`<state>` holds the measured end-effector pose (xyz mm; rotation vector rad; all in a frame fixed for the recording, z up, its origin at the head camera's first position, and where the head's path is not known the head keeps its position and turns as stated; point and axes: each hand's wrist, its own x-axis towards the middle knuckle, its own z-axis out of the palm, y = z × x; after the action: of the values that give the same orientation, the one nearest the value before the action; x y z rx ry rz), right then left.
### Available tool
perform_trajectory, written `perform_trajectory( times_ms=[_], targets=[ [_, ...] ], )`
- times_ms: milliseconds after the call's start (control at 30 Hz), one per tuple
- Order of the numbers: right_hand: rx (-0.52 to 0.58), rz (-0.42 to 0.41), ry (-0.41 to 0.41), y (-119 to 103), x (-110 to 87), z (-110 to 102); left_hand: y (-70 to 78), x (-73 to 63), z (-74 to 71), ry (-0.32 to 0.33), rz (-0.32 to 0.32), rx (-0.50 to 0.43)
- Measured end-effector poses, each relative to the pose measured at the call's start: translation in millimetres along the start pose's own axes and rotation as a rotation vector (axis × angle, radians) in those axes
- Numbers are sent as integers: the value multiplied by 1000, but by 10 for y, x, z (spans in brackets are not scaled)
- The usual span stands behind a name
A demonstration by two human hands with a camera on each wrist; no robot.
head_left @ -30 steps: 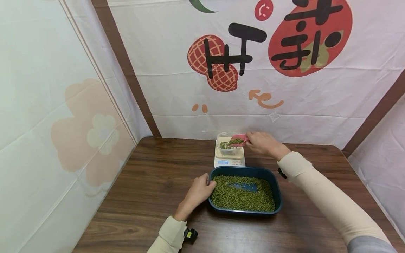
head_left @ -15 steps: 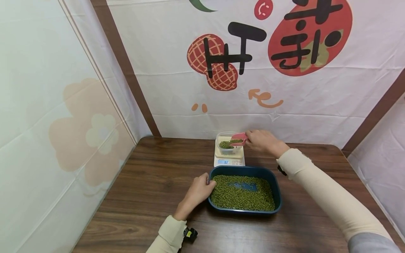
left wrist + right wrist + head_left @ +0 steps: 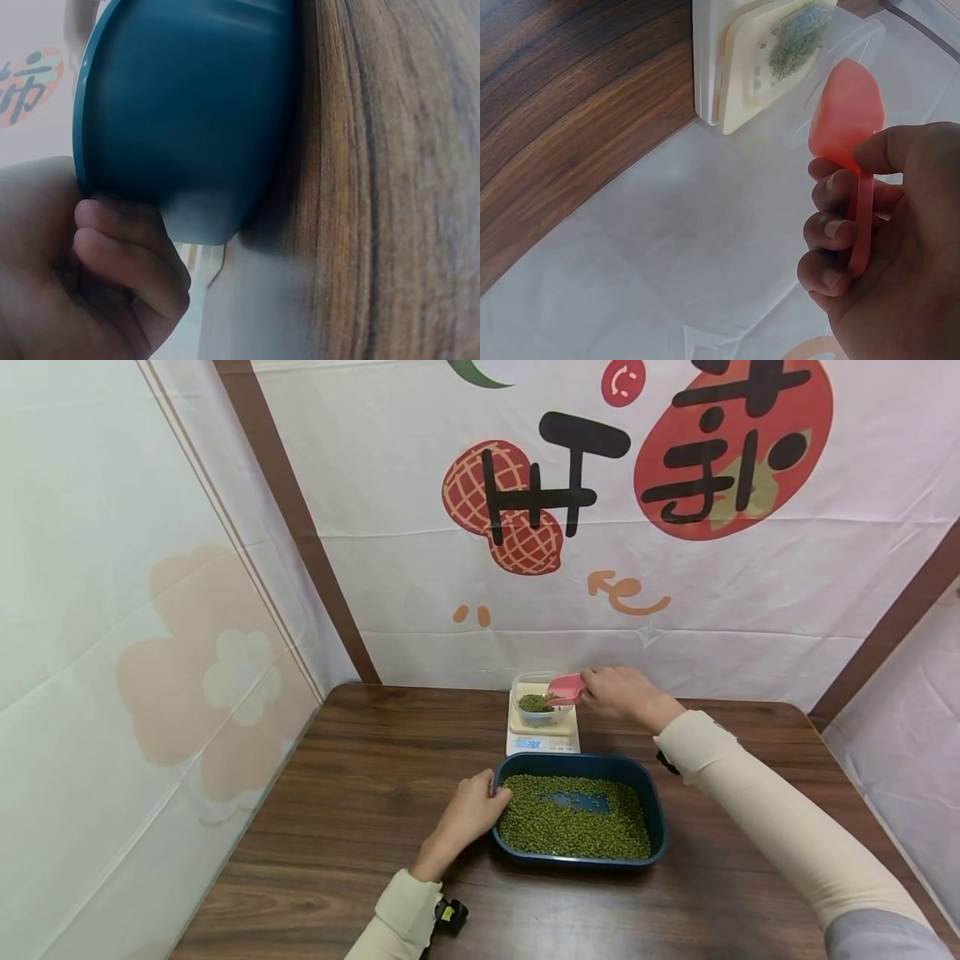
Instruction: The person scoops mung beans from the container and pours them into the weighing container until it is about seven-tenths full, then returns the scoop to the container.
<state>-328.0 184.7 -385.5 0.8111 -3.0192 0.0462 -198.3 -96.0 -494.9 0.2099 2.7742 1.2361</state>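
Note:
My right hand (image 3: 626,697) grips the handle of a small pink scoop (image 3: 564,689), its thumb along the neck in the right wrist view. The scoop's blade tilts down over a clear plastic container (image 3: 540,719) that holds some green mung beans (image 3: 536,702). That container stands on a white kitchen scale (image 3: 521,746) with a lit display. My left hand (image 3: 471,812) holds the left rim of a dark blue tub (image 3: 577,766); in the left wrist view its fingers curl against the outside of the tub wall (image 3: 187,112). Mung beans (image 3: 570,837) cover most of the tub's floor.
The dark wooden table (image 3: 360,793) ends at a printed white cloth (image 3: 420,652) just behind the scale. Another cloth wall (image 3: 90,693) rises along the left side. The tub sits directly in front of the scale.
Beans have slid off the scoop into the clear container, and its heap has grown. The digits on the scale have changed. My left hand has stayed on the tub.

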Motion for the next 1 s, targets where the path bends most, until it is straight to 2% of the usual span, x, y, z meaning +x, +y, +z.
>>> perform_trajectory(
  times_ms=[167, 567, 1000],
  targets=[
    [-7, -6, 6, -3, -3, -7, 16, 2, -11, 4, 10, 15],
    [-33, -14, 28, 34, -18, -3, 10, 6, -13, -31, 16, -2],
    [21, -37, 103, 66, -167, -12, -10, 9, -15, -47, 3, -23]
  ],
)
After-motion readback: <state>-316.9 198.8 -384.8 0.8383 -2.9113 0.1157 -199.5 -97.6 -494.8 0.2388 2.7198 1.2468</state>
